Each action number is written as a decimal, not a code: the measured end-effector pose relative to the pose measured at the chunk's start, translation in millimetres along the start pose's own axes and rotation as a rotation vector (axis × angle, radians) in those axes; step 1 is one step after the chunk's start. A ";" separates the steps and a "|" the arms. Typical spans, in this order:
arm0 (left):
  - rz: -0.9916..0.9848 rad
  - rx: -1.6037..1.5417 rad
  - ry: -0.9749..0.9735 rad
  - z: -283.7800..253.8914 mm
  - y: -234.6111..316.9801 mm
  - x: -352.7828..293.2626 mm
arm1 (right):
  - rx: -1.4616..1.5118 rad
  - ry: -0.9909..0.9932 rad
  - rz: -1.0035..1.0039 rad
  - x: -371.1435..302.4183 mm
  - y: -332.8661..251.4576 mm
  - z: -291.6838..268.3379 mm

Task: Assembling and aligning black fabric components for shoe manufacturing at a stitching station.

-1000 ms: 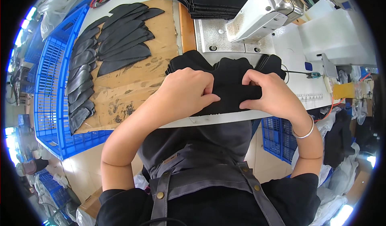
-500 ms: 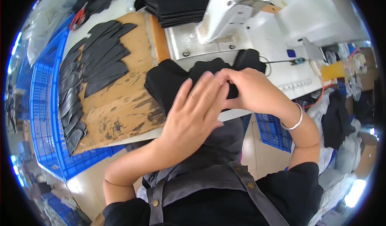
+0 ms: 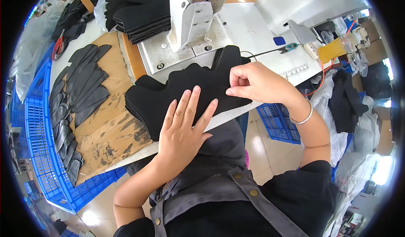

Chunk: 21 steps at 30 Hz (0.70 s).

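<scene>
A stack of black, wavy-edged cut pieces (image 3: 175,87) lies on the white table in front of me. My left hand (image 3: 180,129) rests on its near edge, palm down, with the fingers stretched and spread. Over the right part of the stack, my right hand (image 3: 258,84) is closed, thumb and curled fingers drawn together. Whatever is between those fingers, if anything, is too small or hidden to tell. Just beyond the stack stands a white sewing machine (image 3: 183,24) on a metal bed plate.
Leaf-shaped black pieces (image 3: 86,83) overlap in rows on a stained brown board (image 3: 116,131) at left. Behind it are red-handled scissors (image 3: 58,47) and another black stack (image 3: 141,19). Blue crates (image 3: 42,140) flank the table. A cable and a yellow container (image 3: 333,51) are at right.
My hands have moved apart: the left now lies spread on the stack, the right has drawn to its right side with fingers curled. The view has shifted, so the table appears further left.
</scene>
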<state>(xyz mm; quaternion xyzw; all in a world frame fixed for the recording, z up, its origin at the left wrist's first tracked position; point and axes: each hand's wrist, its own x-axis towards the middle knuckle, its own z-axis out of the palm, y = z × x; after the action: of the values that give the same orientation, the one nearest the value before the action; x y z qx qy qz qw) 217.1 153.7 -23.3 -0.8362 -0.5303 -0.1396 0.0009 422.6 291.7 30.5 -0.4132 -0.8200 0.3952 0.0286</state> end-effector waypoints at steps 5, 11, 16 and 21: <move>-0.010 0.020 -0.023 0.1 0.8 0.9 | 0.004 0.006 -0.006 -0.4 4.2 0.9; -0.010 0.017 -0.023 -1.8 0.6 2.5 | 0.000 -0.007 0.005 -0.8 6.0 0.4; -0.018 0.003 -0.012 -2.9 -0.9 0.5 | -0.288 0.140 -0.011 -9.3 -13.7 7.9; 0.018 -0.056 0.018 -0.9 -4.2 -0.9 | -0.587 0.281 -0.473 -17.8 -5.1 65.9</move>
<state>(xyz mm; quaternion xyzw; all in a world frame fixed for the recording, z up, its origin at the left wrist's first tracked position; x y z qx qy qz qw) 212.8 154.6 -23.2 -0.8394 -0.5185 -0.1617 -0.0167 406.4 236.3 -6.3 -0.2537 -0.9586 0.0665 0.1113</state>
